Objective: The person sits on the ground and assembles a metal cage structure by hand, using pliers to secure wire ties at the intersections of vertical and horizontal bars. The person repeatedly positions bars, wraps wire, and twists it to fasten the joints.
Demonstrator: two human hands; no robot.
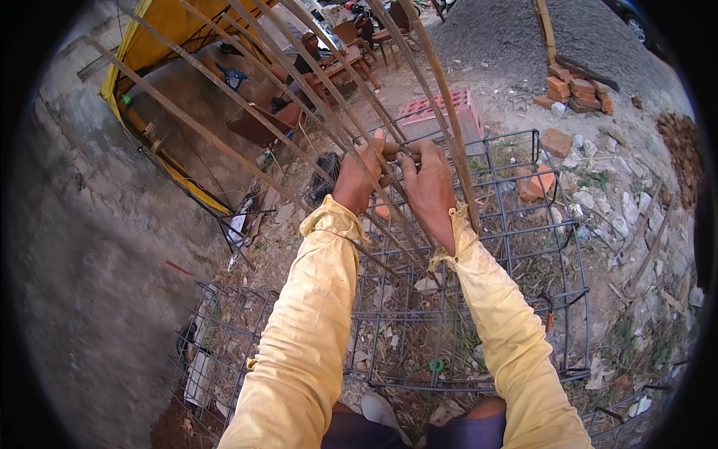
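Observation:
Several long brown reinforcing bars (197, 123) rise slantwise from a wire-like steel cage (588, 329) in front of me. Both hands meet among these bars, at a crossing near the top of the cage. My left hand (357, 178) is closed, its fingers curled round a bar and its thumb pointing up. Close beside it, my right hand (430, 179) is bent inward with fingertips pinched together at the same bar; anything small between them is hidden. A tool with an orange handle (550, 322) hangs at the cage's right side. Yellow sleeves cover both forearms.
A smaller steel cage (224, 329) lies at lower left beside a grey wall (97, 284). Black wire (327, 166) is bundled behind the left hand. Farther off are a red perforated block (449, 112), stacked bricks (576, 91), a gravel heap (493, 37) and a seated person. Rubble covers the ground.

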